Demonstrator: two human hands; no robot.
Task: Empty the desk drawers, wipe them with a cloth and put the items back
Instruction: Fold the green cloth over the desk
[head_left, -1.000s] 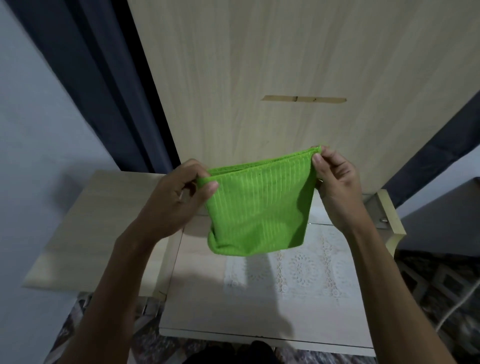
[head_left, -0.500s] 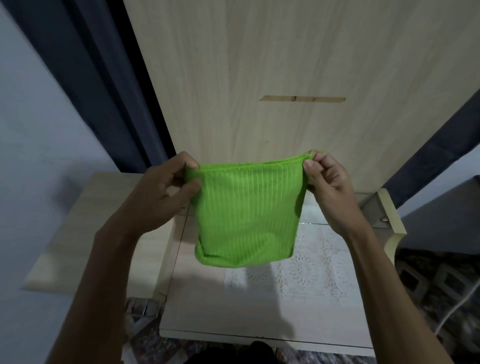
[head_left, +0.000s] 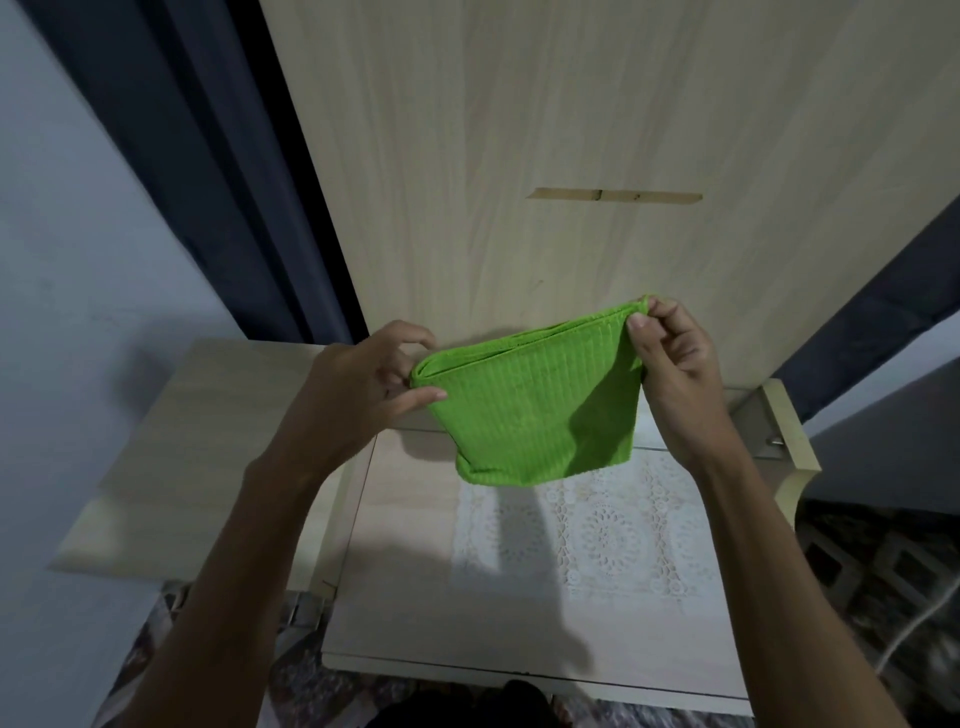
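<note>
A bright green ribbed cloth (head_left: 535, 405), folded over, hangs in the air between my hands. My left hand (head_left: 358, 395) pinches its upper left corner and my right hand (head_left: 675, 369) pinches its upper right corner, which sits higher. Below the cloth a pulled-out drawer (head_left: 410, 540) of pale wood lies open, with a white lace-pattern liner (head_left: 597, 540) on its floor and nothing else visible inside.
A tall pale wood panel (head_left: 519, 156) with a slot handle (head_left: 613, 196) rises behind the drawer. A lower wooden surface (head_left: 208, 441) lies to the left. Dark curtains (head_left: 218, 156) hang at the left. Patterned flooring (head_left: 857, 582) and a white cable (head_left: 919, 623) show at the right.
The cloth has tilted, its right corner raised and its left corner lowered. My left hand shifted its grip on the folded left edge; the cloth looks more tightly folded.
</note>
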